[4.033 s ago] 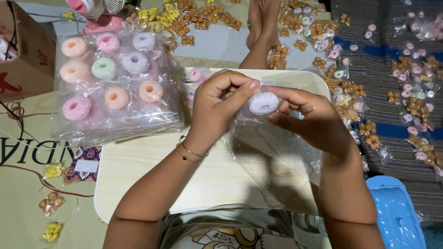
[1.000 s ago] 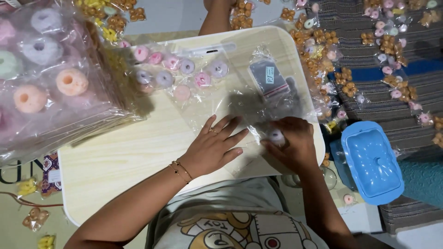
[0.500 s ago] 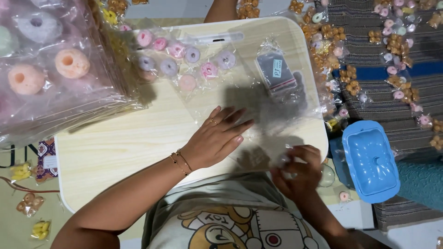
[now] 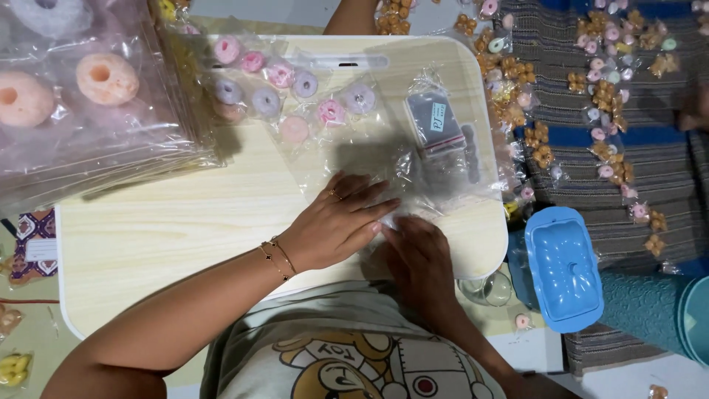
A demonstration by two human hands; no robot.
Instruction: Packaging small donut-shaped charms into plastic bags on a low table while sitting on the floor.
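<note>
My left hand (image 4: 336,222) lies flat, palm down, on a clear plastic bag (image 4: 436,177) spread over the pale wooden lap table (image 4: 162,222). My right hand (image 4: 421,258) is at the table's near edge just right of it, its fingertips pinching the bag's near edge beside my left fingertips. Whether anything is inside the bag under my hands is hidden. Several small ring-shaped sweets (image 4: 281,81) in pink and purple, each in a clear wrap, lie on the far part of the table.
A stack of clear bags with large doughnut-shaped pieces (image 4: 96,81) covers the table's left corner. A small packet with dark contents (image 4: 436,122) lies beyond my hands. A blue lidded box (image 4: 565,270) and a glass (image 4: 491,288) stand right of the table. Wrapped sweets (image 4: 605,96) litter the striped mat.
My right hand has come up from my lap to the table's edge and now meets my left fingertips on the bag. My left hand has stayed flat on the bag.
</note>
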